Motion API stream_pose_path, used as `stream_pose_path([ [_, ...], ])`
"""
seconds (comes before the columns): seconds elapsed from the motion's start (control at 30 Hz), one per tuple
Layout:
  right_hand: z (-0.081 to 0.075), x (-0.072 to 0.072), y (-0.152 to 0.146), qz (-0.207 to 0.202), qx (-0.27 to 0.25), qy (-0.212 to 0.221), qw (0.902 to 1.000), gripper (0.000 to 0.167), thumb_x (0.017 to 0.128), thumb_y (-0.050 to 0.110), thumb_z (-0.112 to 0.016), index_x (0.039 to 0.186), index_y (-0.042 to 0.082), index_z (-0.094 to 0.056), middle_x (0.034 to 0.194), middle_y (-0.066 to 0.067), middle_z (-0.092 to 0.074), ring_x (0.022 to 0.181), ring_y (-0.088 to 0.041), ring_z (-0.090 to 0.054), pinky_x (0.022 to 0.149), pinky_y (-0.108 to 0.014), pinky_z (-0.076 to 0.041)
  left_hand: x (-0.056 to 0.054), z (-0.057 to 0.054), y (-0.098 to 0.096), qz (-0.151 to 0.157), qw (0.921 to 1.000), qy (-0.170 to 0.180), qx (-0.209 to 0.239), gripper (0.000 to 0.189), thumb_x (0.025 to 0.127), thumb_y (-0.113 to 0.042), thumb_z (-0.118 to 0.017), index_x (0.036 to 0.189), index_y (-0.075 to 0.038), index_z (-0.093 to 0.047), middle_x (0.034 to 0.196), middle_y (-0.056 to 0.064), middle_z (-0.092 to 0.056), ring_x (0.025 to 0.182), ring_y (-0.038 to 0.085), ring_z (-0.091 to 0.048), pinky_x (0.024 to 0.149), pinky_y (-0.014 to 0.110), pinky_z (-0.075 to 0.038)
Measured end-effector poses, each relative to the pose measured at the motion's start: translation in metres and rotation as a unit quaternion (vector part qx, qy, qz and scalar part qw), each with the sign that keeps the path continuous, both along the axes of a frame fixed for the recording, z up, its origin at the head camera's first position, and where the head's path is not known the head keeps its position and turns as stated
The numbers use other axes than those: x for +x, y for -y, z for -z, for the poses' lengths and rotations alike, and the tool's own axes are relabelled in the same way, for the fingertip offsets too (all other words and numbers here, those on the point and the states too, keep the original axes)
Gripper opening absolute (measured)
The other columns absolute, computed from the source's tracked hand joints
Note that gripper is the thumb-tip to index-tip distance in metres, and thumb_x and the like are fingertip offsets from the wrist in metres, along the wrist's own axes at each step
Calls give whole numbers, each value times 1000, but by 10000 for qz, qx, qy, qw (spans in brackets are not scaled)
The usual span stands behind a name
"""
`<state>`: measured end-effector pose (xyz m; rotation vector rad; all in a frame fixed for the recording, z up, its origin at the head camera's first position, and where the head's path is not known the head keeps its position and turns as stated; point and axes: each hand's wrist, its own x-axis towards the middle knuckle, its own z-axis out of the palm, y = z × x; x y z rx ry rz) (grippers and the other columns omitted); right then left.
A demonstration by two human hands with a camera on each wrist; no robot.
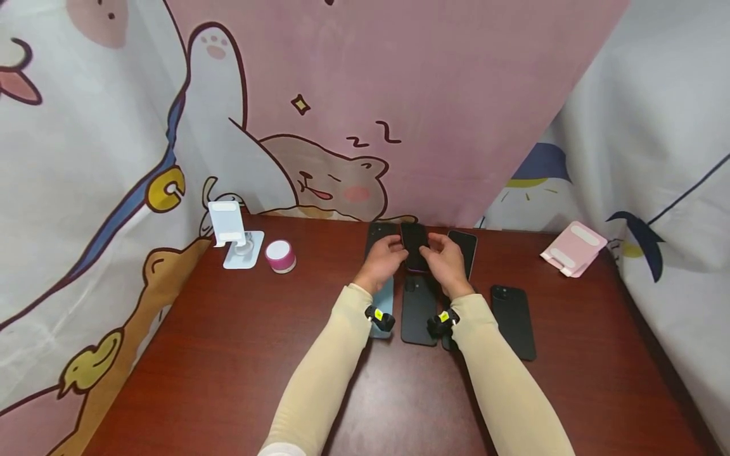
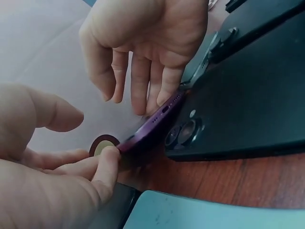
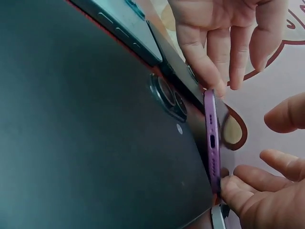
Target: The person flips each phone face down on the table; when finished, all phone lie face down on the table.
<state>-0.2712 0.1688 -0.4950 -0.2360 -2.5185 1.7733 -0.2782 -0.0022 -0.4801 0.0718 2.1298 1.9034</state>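
Note:
A dark-screened phone with a purple edge [image 1: 414, 244] is between both hands at the table's back middle. My left hand [image 1: 383, 261] touches its left side with the fingertips, thumb raised off it in the left wrist view. On the opposite side, the fingers of my right hand [image 3: 262, 200] touch the purple edge, thumb also apart. Whether the phone rests on the table cannot be told. Just in front lies a dark grey phone [image 1: 419, 313]. A light blue phone [image 1: 384, 296] is partly hidden by the left wrist, and another phone [image 1: 466, 246] lies behind the right hand.
A black phone [image 1: 513, 323] lies at the right, and a dark phone [image 1: 381, 232] at the back left of the group. A white stand [image 1: 227, 221] and pink-and-white jar [image 1: 281, 256] stand left. A pink stand [image 1: 575, 248] is far right. Printed cloth hangs behind.

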Motion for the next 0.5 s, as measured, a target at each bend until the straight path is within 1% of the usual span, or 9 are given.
stream_pose_path([
  [0.07,0,0,0,-85,-18,14,10000,55,103,21,-67,152,2,-53,154,-22,-56,146,-36,-51,118,-54,-45,-1,0,-1,-53,9999,7,153,55,106,-9,-58,158,2,-42,154,24,-55,142,35,-56,118,49,-47],
  [0.17,0,1,1,-260,-3,68,9996,55,103,22,-66,153,2,-53,154,-22,-56,145,-37,-51,117,-55,-46,-2,0,-2,-124,9979,90,624,54,106,-4,-56,158,2,-42,155,23,-54,142,35,-56,116,50,-48],
  [0.27,0,1,3,-369,-3,103,9993,55,104,25,-65,153,3,-53,153,-21,-57,142,-36,-54,114,-55,-49,-4,0,-5,-148,9938,210,1081,53,107,-2,-53,159,0,-41,156,21,-52,138,35,-59,113,52,-51],
  [0.4,-1,0,6,-440,29,97,9990,56,106,32,-64,152,3,-54,146,-21,-62,132,-35,-61,109,-53,-53,-6,4,-10,-234,9901,222,1368,51,107,-1,-52,157,-3,-45,153,17,-55,130,29,-63,109,51,-54],
  [0.5,-2,-1,7,-449,164,62,9988,57,105,39,-64,151,4,-56,142,-19,-65,127,-32,-64,104,-48,-55,-7,5,-13,-177,9872,212,1569,48,107,1,-50,155,0,-46,151,20,-55,127,26,-63,112,48,-53],
])
